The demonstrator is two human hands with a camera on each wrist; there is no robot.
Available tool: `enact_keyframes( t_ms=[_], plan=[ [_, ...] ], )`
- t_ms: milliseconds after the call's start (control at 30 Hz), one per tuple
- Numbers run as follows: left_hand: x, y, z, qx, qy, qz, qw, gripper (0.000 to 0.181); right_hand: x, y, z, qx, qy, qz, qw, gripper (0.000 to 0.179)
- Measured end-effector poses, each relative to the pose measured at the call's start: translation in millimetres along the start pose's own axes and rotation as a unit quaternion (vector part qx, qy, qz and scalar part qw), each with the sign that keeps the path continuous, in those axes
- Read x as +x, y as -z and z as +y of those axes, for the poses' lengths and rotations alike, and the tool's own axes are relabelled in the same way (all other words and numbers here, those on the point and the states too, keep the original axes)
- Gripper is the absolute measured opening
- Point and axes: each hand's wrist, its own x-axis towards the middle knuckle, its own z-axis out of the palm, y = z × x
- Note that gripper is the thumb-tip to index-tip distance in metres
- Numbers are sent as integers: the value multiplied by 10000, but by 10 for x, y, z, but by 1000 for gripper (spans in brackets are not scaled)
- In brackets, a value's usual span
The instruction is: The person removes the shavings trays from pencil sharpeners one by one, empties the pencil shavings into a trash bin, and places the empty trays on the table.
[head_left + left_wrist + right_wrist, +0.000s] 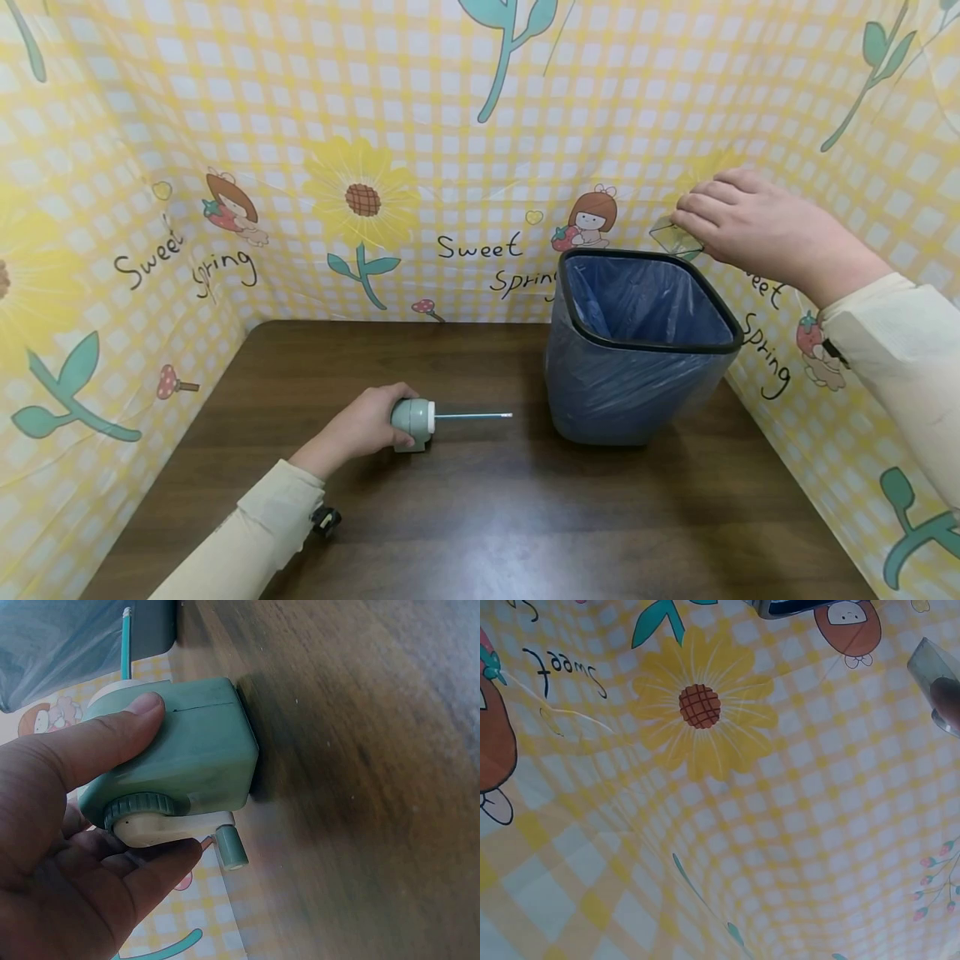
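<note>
A green crank pencil sharpener (415, 414) stands on the wooden table (450, 517), gripped from its left by my left hand (363, 421). In the left wrist view my thumb lies along the sharpener's body, and its crank handle (231, 847) hangs near my fingers. A light-blue pencil (472, 416) sticks out of the sharpener toward the right. Up beside the back right rim of a bin, my right hand (750, 221) holds a small clear plastic box (675, 239). One corner of that box (922, 664) also shows at the right wrist view's edge.
The bin (600, 392), lined with a bluish plastic bag (637, 292) under a black rim, stands at the table's right side. Yellow checked cloth (450, 150) with printed flowers and figures encloses the back and both sides.
</note>
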Motion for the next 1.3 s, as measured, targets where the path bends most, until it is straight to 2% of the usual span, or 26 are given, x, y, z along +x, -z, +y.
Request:
enact_keyframes(
  t_ms=[267,467,800,1100,1300],
  plan=[
    [-11,1,2,8,-69,33,10000,65,5,61,-39,-307,38,-365,9989,76],
    [-6,2,3,5,-86,56,9999,65,-6,78,-37,-514,133,-499,9973,74],
    [-14,6,12,-4,-54,46,10000,65,-16,82,-18,-726,302,-465,9958,75],
    [-16,5,15,-19,-55,42,10000,65,-25,45,10,-1096,704,-312,9910,77],
    [-11,1,1,-13,-42,38,10000,66,-20,40,3,-1205,678,-155,9903,73]
  ],
)
